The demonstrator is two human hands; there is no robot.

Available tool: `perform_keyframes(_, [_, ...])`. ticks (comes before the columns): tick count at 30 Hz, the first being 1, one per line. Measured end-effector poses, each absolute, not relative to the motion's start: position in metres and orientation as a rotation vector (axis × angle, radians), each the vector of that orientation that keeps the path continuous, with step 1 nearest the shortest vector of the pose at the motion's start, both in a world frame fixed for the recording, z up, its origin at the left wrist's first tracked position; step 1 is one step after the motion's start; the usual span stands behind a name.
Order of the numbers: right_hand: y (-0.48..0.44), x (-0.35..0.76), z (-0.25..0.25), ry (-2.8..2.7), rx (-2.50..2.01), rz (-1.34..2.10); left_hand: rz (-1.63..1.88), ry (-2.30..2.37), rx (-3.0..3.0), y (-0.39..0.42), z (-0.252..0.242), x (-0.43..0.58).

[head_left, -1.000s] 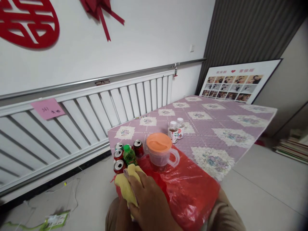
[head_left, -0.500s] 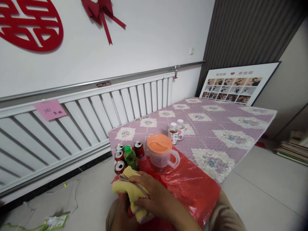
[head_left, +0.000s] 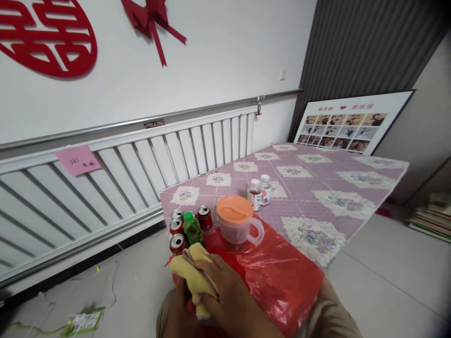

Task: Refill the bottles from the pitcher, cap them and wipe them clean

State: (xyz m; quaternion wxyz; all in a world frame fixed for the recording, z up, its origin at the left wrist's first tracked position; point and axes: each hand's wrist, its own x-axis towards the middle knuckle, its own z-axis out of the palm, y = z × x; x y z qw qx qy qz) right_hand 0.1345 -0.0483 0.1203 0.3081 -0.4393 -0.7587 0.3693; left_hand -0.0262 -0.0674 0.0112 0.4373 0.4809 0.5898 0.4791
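Observation:
A folded yellow cloth [head_left: 188, 274] with a purplish edge is gripped in my right hand [head_left: 229, 293], its fingers bent over the top. Beneath and to the left of the cloth is my left hand [head_left: 179, 312], closed; whatever it holds is covered by the cloth and the other hand. Just beyond the hands stand a green plastic bottle [head_left: 193, 229] with a green cap and several open drink cans [head_left: 177, 242]. A clear pitcher [head_left: 234, 234] with an orange lid [head_left: 234, 209] rests on a red plastic sheet [head_left: 282, 272] in front of me.
Two small white-capped jars [head_left: 254, 195] stand behind the pitcher on a purple floral tablecloth [head_left: 299, 188]. A white radiator [head_left: 197, 145] runs along the wall at the left, with glasses [head_left: 154, 124] on top. A framed photo board [head_left: 347, 122] leans at the back right.
My right hand and the yellow cloth have shifted slightly right and tilted over the left hand. The whole view has drifted a little; the bottle, cans and pitcher stay where they stood.

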Motion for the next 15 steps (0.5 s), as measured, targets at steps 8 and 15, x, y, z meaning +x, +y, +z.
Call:
perform_keyframes(8, [-0.028, 0.154, 0.106, -1.739, -1.112, 0.992, 1.204, 1.132, 1.272, -0.065, -0.005, -0.041])
perform_keyframes(15, [-0.023, 0.147, 0.139, -2.278, -0.949, 0.817, 1.164, 1.197, 1.247, -0.069, 0.002, -0.039])
